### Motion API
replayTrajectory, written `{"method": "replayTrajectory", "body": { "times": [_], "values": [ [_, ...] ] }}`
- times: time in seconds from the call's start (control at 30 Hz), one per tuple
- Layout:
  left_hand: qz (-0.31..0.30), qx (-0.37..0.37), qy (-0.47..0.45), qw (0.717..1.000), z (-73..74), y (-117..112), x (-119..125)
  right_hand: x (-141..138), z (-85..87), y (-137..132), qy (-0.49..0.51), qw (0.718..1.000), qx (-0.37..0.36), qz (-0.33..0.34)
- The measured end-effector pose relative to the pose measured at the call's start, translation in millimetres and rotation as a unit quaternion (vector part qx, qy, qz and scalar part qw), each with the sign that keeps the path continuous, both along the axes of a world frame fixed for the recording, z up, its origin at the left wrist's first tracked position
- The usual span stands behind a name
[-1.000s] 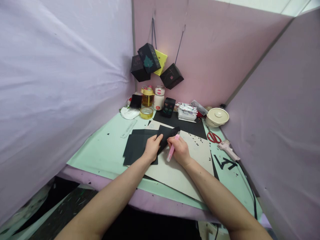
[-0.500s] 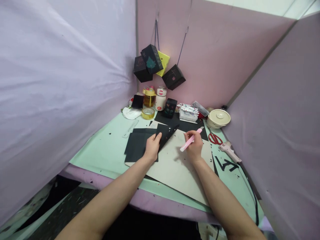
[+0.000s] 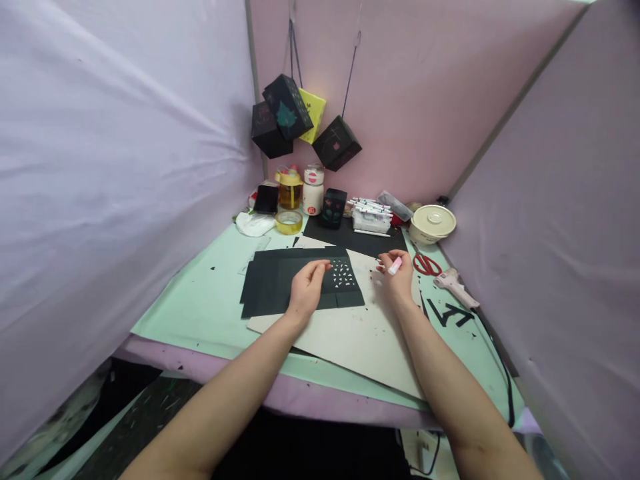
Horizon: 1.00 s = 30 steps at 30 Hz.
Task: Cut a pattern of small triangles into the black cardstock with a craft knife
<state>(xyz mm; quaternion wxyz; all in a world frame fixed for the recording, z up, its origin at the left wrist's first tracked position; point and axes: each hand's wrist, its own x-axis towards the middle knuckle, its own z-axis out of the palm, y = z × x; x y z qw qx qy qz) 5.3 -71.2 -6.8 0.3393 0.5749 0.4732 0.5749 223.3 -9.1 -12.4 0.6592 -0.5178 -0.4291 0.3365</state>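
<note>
Your right hand (image 3: pixel 400 281) hides most of the pink cutter (image 3: pixel 395 266); your left hand (image 3: pixel 305 292) covers part of the black sheet (image 3: pixel 277 283).

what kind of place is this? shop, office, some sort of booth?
Probably a small papercraft booth: a table walled in by cloth partitions. The left hand rests on black card with small cut-outs, the right hand holds a pink craft knife, and decorated paper boxes hang in the corner.
</note>
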Motion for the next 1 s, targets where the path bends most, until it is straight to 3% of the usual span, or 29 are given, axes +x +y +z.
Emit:
{"method": "replayTrajectory", "body": {
  "times": [0.23, 0.4, 0.73, 1.0],
  "values": [
    [-0.052, 0.031, 0.168, 0.984, -6.2, -5, 2, -7, 7.4, -14, 0.049, 0.984, -0.090, 0.149],
    [-0.076, 0.042, 0.232, 0.969, -13.3, -6, 3, -8, 9.5, -17, 0.062, 0.973, -0.125, 0.186],
    [-0.072, 0.046, 0.261, 0.962, -18.8, -3, 4, -21, 10.3, -29, 0.004, 0.950, -0.179, 0.256],
    [-0.058, 0.039, 0.257, 0.964, -17.4, -3, 5, -31, 0.3, -31, -0.031, 0.947, -0.140, 0.288]
  ]
}}
